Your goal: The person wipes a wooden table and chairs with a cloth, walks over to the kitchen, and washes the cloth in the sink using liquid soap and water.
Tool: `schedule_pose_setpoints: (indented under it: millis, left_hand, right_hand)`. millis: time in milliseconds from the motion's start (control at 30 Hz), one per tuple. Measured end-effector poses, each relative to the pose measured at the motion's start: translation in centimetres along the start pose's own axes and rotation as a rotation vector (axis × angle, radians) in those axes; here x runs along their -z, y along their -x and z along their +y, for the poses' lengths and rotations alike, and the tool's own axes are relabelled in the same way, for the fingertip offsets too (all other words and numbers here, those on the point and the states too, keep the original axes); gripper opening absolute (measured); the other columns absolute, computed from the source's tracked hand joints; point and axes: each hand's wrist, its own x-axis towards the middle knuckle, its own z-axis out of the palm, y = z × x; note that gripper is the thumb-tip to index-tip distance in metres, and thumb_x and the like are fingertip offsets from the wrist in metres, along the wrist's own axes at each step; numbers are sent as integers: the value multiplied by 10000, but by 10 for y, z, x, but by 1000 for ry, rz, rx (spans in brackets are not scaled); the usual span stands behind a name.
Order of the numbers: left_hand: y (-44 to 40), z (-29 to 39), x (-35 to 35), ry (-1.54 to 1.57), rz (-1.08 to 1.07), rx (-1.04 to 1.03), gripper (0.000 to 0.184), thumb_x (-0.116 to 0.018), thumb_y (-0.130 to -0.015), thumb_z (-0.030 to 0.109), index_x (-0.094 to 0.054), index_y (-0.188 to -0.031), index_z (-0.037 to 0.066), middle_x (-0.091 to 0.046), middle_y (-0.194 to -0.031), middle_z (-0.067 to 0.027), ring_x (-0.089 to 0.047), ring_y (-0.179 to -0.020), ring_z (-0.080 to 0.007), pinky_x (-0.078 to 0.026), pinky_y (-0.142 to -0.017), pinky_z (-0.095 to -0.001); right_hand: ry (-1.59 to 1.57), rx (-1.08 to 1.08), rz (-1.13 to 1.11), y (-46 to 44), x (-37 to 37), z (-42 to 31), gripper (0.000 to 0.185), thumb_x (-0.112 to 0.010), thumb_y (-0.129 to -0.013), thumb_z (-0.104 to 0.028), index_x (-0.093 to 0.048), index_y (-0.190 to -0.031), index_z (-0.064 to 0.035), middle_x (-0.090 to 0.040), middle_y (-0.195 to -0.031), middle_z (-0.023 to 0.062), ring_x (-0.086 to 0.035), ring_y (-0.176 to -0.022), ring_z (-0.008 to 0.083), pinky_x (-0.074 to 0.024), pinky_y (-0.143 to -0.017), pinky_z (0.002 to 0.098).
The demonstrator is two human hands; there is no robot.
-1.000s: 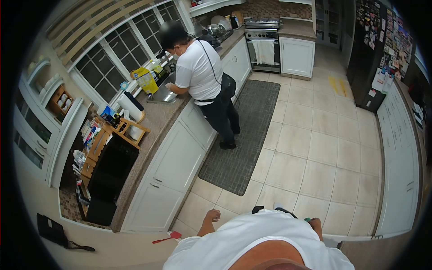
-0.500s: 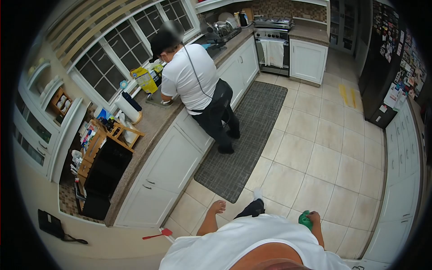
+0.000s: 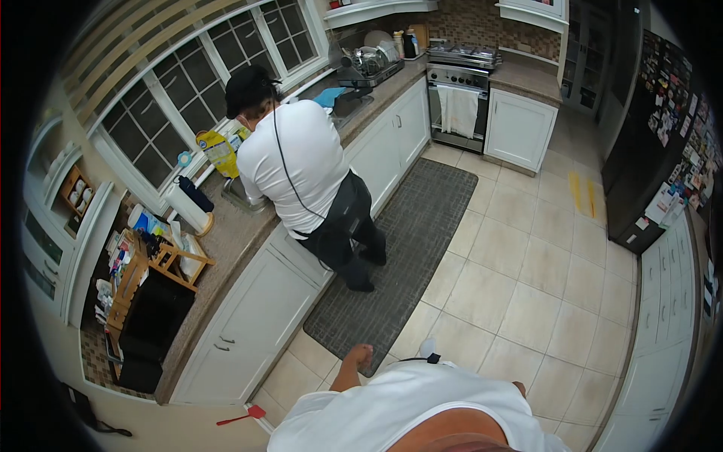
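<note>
Beige tiled floor (image 3: 512, 301): dark grey rectangular mat (image 3: 407, 241), edge could cause tripping; left hand (image 3: 361, 354) half-curled, apparently empty; right hand (image 3: 520, 388) mostly hidden, cannot tell grip

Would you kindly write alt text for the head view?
In a kitchen, a person in white stands at the counter on a dark mat; the wearer's left hand hangs low, and the right hand is mostly hidden.

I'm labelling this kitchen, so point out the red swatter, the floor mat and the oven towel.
Red swatter (image 3: 257, 411): head view, on its flat head.
Floor mat (image 3: 422, 226): head view, on its bare middle.
Oven towel (image 3: 458, 111): head view, on its hanging front.
</note>
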Motion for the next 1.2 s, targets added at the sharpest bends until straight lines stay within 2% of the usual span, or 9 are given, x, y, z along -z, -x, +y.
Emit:
schedule_pose_setpoints:
  millis: [100,333,533,633,733,833,933,1033,1200]
  left_hand:
    - [-21,78,-15,8,-20,-90,170,-588,-847,79,-583,-1017,73,-536,-747,-23,-512,-624,-137,-424,-519,-286]
    - [-86,176,-40,-183,-30,-183,348,-643,-839,154,-568,-1172,88,-587,-809,-37,-535,-664,-131,-447,-563,-292]
    - [-90,194,-65,-287,174,-304,232,-692,-796,174,-659,-1003,75,-606,-749,-41,-540,-614,-147,-432,-511,-307]
    - [-91,191,-71,-34,166,-164,59,-654,-833,109,-617,-844,64,-523,-624,1,-440,-499,-92,-356,-441,-274]
    - [-117,196,-75,-279,156,-56,108,-649,-842,126,-585,-764,86,-506,-586,5,-433,-478,-95,-345,-428,-267]
    - [-127,218,-112,35,155,-58,152,-643,-843,139,-558,-723,99,-479,-561,8,-423,-464,-100,-326,-411,-267]
    - [-165,248,-144,176,216,-128,95,-647,-802,187,-631,-822,95,-578,-673,-30,-512,-551,-142,-412,-463,-334]
    - [-175,298,-168,-46,218,-195,118,-645,-813,205,-634,-845,92,-582,-678,-25,-520,-564,-135,-427,-481,-334]
    - [-170,343,-201,-43,312,-256,183,-657,-819,246,-636,-849,67,-586,-671,-37,-540,-583,-143,-458,-536,-332]
  right_hand:
    - [-96,-11,45,-36,24,-37,427,-811,-611,-276,-699,-950,-42,-682,-953,181,-657,-911,307,-514,-819,392]
    - [-139,133,122,-83,61,-142,384,-793,-621,-260,-709,-920,-35,-693,-879,174,-673,-835,290,-522,-770,378]
    - [-50,86,-130,-172,54,-166,405,-805,-619,-285,-701,-930,-47,-693,-893,165,-670,-847,283,-522,-772,377]
    - [63,75,-141,-230,59,-176,402,-811,-614,-288,-704,-922,-53,-696,-890,155,-672,-847,275,-524,-774,375]
    - [118,145,-114,-274,107,-226,397,-808,-616,-288,-706,-923,-57,-696,-898,148,-671,-852,275,-524,-779,376]
    - [92,163,-100,-318,162,-278,382,-795,-625,-270,-702,-929,-58,-693,-913,156,-669,-861,289,-523,-781,381]
    - [13,236,-68,-352,217,-331,388,-789,-624,-258,-695,-940,-53,-688,-924,167,-665,-870,298,-520,-781,386]
    - [-24,360,32,-382,257,-365,377,-781,-628,-217,-697,-943,-27,-686,-911,172,-661,-846,283,-519,-760,378]
    - [49,334,-5,-430,294,-391,426,-776,-622,-248,-682,-984,-43,-677,-955,185,-653,-897,317,-510,-802,394]
